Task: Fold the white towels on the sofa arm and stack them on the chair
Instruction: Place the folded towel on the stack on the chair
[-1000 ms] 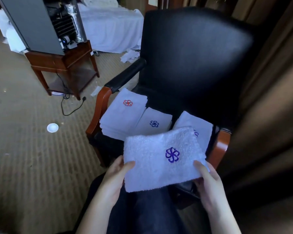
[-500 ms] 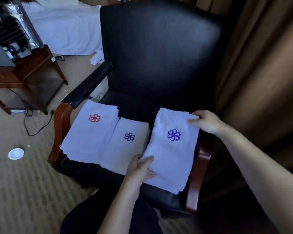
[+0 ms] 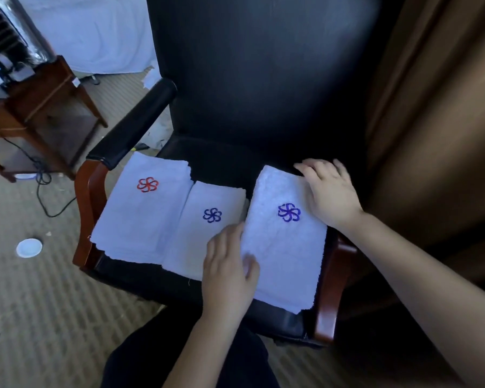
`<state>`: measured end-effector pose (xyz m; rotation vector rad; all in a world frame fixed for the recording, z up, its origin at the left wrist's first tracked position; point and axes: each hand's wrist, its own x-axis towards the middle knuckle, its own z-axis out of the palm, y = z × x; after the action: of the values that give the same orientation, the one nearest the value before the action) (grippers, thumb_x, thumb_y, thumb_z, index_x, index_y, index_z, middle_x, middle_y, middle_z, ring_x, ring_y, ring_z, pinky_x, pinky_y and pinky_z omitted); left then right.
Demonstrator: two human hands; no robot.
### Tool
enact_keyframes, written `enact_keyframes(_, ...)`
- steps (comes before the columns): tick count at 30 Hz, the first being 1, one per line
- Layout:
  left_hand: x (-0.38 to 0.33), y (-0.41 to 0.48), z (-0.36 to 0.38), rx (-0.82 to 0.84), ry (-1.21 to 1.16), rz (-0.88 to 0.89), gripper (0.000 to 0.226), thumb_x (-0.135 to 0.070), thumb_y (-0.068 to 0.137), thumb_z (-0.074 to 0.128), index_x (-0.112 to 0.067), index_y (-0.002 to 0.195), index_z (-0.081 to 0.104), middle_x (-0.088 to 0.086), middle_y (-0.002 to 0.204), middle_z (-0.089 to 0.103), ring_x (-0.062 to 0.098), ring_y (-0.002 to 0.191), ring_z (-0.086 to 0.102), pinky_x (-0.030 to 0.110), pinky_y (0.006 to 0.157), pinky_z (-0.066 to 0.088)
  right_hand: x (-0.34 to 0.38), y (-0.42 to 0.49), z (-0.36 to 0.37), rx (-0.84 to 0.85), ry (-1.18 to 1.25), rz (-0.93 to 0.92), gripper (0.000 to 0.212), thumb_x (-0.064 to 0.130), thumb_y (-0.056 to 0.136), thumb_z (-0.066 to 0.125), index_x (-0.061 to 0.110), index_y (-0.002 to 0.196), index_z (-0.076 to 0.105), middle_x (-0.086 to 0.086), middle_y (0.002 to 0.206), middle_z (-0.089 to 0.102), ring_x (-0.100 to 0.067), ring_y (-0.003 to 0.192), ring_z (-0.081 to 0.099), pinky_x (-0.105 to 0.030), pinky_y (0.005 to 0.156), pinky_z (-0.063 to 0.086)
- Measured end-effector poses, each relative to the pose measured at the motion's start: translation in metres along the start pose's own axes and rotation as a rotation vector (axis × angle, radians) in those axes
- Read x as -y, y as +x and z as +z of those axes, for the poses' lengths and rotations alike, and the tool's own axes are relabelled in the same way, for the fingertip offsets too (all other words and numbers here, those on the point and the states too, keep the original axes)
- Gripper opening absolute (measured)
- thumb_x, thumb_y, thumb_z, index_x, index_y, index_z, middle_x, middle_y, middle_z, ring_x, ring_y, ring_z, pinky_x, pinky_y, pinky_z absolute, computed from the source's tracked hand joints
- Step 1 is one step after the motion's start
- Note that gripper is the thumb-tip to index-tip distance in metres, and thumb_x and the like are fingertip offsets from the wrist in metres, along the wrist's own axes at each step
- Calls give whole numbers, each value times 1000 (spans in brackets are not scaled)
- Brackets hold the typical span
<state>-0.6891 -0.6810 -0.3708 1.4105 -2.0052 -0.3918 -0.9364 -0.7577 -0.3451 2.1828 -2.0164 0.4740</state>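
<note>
Your left hand [image 3: 230,270] lies flat and relaxed on the towel's [image 3: 280,247] near left edge. Your right hand [image 3: 328,194], fingers straight, presses its far right corner. The towel lies on the chair [image 3: 224,161] seat, long axis pointing away from you, just beside the middle stack [image 3: 205,236] and left stack [image 3: 143,214].

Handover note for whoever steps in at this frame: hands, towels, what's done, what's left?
Left hand open, flat on the near-left edge of the right towel.
Right hand open, resting on its far-right corner.
On the chair seat, side by side: red-logo stack, blue-logo stack, right towel.
Done: right towel folded and placed.
Left: let go; sofa arm is out of view, so remaining towels unknown.
</note>
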Motion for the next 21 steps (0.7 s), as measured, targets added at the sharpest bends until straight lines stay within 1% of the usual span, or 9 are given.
enact_keyframes(1, -7, 7, 6, -6, 9, 90, 53, -28, 88, 52, -12, 139, 47, 1, 139, 49, 20, 129, 42, 34, 104, 41, 3, 4, 3, -10, 67, -100, 54, 8, 88, 50, 14, 142, 46, -7, 144, 46, -28, 135, 40, -47, 116, 25)
enact_keyframes(3, -21, 20, 25, 64, 75, 185, 60, -41, 91, 44, -10, 143, 46, 5, 151, 41, 25, 142, 31, 38, 117, 25, 6, 12, 13, 96, 174, -213, 50, 19, 97, 44, 17, 147, 40, -3, 153, 37, -24, 141, 33, -40, 117, 24)
enact_keyframes(5, -28, 25, 49, 171, 185, 217, 71, -55, 91, 40, -12, 147, 41, 7, 158, 29, 28, 148, 18, 43, 119, 12, 6, 18, 25, 256, 211, -190, 49, 28, 103, 32, 22, 152, 29, 3, 159, 25, -18, 147, 21, -38, 120, 16)
enact_keyframes(7, -23, 22, 71, 249, 301, 206, 78, -65, 89, 35, -17, 151, 34, 7, 161, 19, 31, 150, 8, 49, 117, 6, 4, 22, 37, 366, 188, -107, 49, 31, 106, 27, 29, 154, 19, 7, 161, 16, -13, 149, 12, -34, 121, 6)
enact_keyframes(9, -15, 19, 84, 262, 369, 188, 81, -68, 87, 34, -21, 153, 29, 6, 162, 14, 32, 150, 4, 51, 117, 5, 4, 23, 47, 405, 156, -59, 50, 34, 106, 24, 33, 154, 11, 9, 162, 11, -10, 149, 6, -31, 120, 0)
enact_keyframes(11, -11, 19, 90, 247, 372, 182, 81, -68, 87, 36, -22, 153, 29, 7, 162, 15, 31, 150, 4, 52, 117, 6, 4, 23, 52, 437, 154, -30, 51, 36, 106, 20, 36, 154, 6, 9, 162, 8, -9, 149, 2, -30, 120, -3)
enact_keyframes(17, -11, 18, 103, 193, 371, 167, 79, -67, 85, 40, -23, 150, 36, 7, 161, 22, 31, 150, 9, 53, 118, 11, -3, 32, 60, 584, 113, -36, 53, 39, 105, 16, 36, 154, -4, 6, 163, -1, -10, 149, -5, -34, 120, -5)
enact_keyframes(21, -7, 15, 107, 171, 373, 174, 78, -66, 86, 41, -22, 150, 37, 7, 160, 23, 31, 150, 10, 53, 119, 13, -3, 33, 64, 595, 91, -42, 53, 38, 105, 16, 35, 154, -6, 6, 163, -3, -11, 149, -6, -35, 121, -5)
